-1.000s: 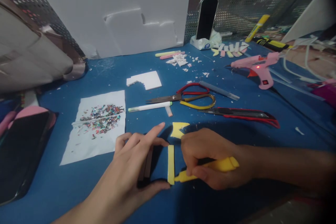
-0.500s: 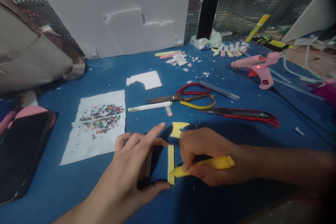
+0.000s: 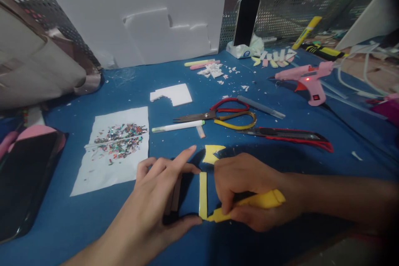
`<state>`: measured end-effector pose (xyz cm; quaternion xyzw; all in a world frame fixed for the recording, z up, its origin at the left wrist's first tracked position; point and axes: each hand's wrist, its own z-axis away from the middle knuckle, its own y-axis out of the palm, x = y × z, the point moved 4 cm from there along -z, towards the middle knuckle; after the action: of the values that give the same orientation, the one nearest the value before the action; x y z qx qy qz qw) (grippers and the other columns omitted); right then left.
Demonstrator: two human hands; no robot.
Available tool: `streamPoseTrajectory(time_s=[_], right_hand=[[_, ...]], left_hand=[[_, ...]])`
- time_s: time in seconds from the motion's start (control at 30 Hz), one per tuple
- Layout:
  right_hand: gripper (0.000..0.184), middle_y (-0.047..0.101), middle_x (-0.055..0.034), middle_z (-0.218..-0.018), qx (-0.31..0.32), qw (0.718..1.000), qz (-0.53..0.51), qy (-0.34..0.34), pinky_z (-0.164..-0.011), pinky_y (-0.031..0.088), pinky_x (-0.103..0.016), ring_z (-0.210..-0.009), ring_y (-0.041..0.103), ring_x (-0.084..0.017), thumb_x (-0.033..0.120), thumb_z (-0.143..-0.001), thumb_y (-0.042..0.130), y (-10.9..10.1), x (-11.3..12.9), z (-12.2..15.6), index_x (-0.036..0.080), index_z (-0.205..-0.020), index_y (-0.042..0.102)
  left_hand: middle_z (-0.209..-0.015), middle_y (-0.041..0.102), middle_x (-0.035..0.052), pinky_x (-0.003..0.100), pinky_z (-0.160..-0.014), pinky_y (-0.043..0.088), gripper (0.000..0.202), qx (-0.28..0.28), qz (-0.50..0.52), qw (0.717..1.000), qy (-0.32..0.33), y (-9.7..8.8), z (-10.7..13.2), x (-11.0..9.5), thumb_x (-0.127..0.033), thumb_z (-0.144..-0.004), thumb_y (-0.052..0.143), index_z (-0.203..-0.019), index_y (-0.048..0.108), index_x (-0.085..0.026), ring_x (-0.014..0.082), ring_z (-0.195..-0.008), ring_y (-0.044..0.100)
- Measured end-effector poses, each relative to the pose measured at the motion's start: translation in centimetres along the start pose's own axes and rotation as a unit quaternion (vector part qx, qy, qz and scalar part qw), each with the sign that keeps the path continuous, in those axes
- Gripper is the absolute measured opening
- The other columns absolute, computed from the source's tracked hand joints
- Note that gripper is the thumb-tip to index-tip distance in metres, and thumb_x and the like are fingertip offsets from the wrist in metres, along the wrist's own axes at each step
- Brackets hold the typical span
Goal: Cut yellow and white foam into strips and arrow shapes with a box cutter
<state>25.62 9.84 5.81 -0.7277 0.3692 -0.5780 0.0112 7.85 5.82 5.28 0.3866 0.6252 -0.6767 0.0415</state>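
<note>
A narrow yellow strip (image 3: pixel 203 194) lies upright in the view on the blue table. My left hand (image 3: pixel 162 191) grips it by its two ends, the thumb at the near end and a fingertip at the far end, with the index finger stretched out above. My right hand (image 3: pixel 249 189) is closed round a yellow marker (image 3: pixel 262 200), whose tip is at the strip's near right corner. Just beyond the strip lies a yellow piece with a notched edge (image 3: pixel 212 153), partly close to my right knuckles.
Scissors (image 3: pixel 215 115), a white pen (image 3: pixel 177 126) and a red utility knife (image 3: pixel 286 134) lie beyond my hands. A pink glue gun (image 3: pixel 304 78) with a lit light rests at right. Glitter paper (image 3: pixel 102 174) and a dark phone (image 3: pixel 25 183) are at left. A white foam piece (image 3: pixel 179 94) lies farther back.
My right hand has brought the marker tip down toward me and slightly right, from the strip's lower face to its near corner. My left hand and the strip have stayed put.
</note>
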Motion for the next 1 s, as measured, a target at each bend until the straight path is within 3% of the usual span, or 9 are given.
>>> streamPoseTrajectory(time_s=[0.23, 0.57, 1.0], right_hand=[[0.027, 0.061, -0.0013, -0.071, -0.012, 1.000, 0.003, 0.026, -0.066, 0.040, -0.023, -0.068, 0.052, -0.011, 0.037, -0.092, 0.050, -0.25, -0.09, -0.05, 0.015, -0.078, 0.057], [0.035, 0.058, -0.0011, -0.065, -0.005, 0.999, 0.016, 0.032, -0.063, 0.038, -0.024, -0.063, 0.049, -0.011, 0.040, -0.094, 0.043, -0.35, 0.00, -0.09, 0.015, -0.072, 0.054], [0.033, 0.057, -0.0012, -0.069, -0.023, 0.999, 0.009, 0.045, -0.064, 0.038, -0.024, -0.065, 0.050, -0.010, 0.040, -0.094, 0.045, -0.52, -0.19, 0.09, 0.015, -0.075, 0.055]], left_hand=[[-0.120, 0.059, 0.0027, 0.041, -0.095, 0.022, 0.092, -0.007, 0.000, 1.000, 0.008, -0.01, 0.04, -0.11, -0.025, -0.078, 0.072, -0.146, 0.011, -0.030, 0.0226, -0.100, 0.051], [-0.121, 0.060, 0.0033, 0.041, -0.095, 0.026, 0.091, -0.001, -0.016, 1.000, -0.002, 0.04, -0.02, 0.08, -0.030, -0.079, 0.071, -0.146, 0.010, -0.030, 0.0229, -0.101, 0.052], [-0.122, 0.058, 0.0026, 0.040, -0.095, 0.022, 0.093, 0.008, -0.003, 1.000, -0.010, 0.10, 0.00, 0.08, -0.025, -0.078, 0.072, -0.146, 0.009, -0.029, 0.0228, -0.102, 0.048]])
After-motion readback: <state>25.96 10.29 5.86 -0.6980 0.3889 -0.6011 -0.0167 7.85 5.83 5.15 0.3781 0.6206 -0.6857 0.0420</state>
